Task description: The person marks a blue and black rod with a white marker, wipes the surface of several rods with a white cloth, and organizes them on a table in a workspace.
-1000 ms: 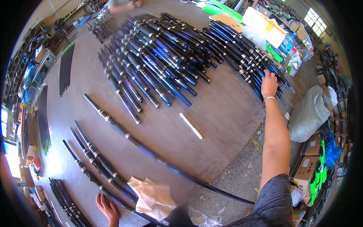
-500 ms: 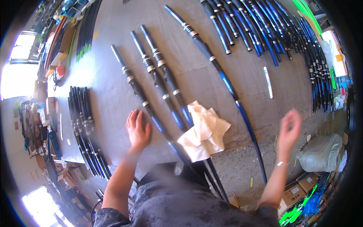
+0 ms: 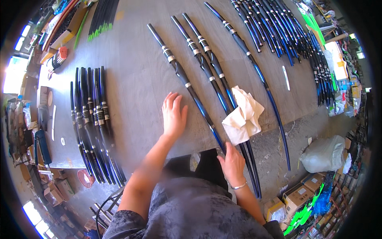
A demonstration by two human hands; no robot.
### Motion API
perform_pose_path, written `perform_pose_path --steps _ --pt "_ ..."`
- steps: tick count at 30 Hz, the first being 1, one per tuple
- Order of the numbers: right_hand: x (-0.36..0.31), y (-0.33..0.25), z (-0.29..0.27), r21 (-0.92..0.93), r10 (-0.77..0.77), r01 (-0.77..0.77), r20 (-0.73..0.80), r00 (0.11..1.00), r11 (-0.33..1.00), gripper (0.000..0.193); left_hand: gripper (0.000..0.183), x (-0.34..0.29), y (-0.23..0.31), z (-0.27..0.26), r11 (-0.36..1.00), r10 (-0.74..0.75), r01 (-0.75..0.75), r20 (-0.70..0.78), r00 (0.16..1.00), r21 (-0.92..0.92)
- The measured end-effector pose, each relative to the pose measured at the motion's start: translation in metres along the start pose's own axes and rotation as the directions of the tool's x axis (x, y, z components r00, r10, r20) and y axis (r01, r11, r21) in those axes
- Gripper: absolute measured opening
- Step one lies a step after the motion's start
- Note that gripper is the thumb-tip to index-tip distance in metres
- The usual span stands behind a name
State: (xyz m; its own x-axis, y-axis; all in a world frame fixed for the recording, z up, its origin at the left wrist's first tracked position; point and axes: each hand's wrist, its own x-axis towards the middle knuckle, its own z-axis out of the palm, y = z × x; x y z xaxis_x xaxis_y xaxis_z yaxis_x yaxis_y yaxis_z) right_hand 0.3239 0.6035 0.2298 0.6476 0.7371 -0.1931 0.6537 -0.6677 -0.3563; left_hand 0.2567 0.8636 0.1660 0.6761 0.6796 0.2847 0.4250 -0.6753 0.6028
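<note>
My right hand (image 3: 234, 165) is closed around the near end of a dark blue and black fishing rod (image 3: 194, 95); its thumb shows on the near side, and the other fingers are partly hidden. Left of this rod, my left hand (image 3: 174, 117) lies on the grey table with fingers stretched out, holding nothing. Two more rods (image 3: 211, 75) lie just to the right, crossed by a crumpled white cloth (image 3: 243, 117). Farther right lies a single long rod (image 3: 258, 71), its thin end reaching past the table's near edge.
A bundle of rods (image 3: 85, 115) lies at the left, overhanging the table edge. Many blue rods (image 3: 274, 28) fill the far right. A white pen-like stick (image 3: 285, 77) lies nearby. Thin green-tipped black rods (image 3: 102, 22) lie far left. Cartons (image 3: 297, 196) and a plastic-wrapped bundle (image 3: 324, 153) stand at lower right.
My right hand has come in from the right and closed on the near end of the leftmost middle rod. My left hand stays flat on the table. The whole view has shifted.
</note>
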Motion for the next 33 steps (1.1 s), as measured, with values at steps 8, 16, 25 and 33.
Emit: perform_pose_path --steps 8,16,25,33 --pt "-0.013 -0.026 -0.017 0.097 0.001 0.026 -0.27 0.963 0.995 0.025 0.04 0.032 0.036 -0.006 0.142 -0.603 0.53 0.352 0.716 -0.836" --pt "-0.047 -0.054 -0.07 -0.118 0.06 -0.063 -0.027 0.998 0.991 0.027 0.047 0.069 0.053 -0.047 -0.352 -0.651 0.341 0.49 0.58 -0.872" --pt "-0.047 -0.038 -0.081 0.057 -0.01 0.004 0.1 0.995 0.998 0.033 0.046 0.074 0.055 -0.069 -0.416 -0.6 0.263 0.48 0.64 -0.871" --pt "-0.047 0.001 -0.09 0.626 -0.155 -0.622 0.753 0.64 0.471 0.042 0.045 0.068 0.052 -0.056 -0.539 -0.4 0.251 0.507 0.764 -0.804"
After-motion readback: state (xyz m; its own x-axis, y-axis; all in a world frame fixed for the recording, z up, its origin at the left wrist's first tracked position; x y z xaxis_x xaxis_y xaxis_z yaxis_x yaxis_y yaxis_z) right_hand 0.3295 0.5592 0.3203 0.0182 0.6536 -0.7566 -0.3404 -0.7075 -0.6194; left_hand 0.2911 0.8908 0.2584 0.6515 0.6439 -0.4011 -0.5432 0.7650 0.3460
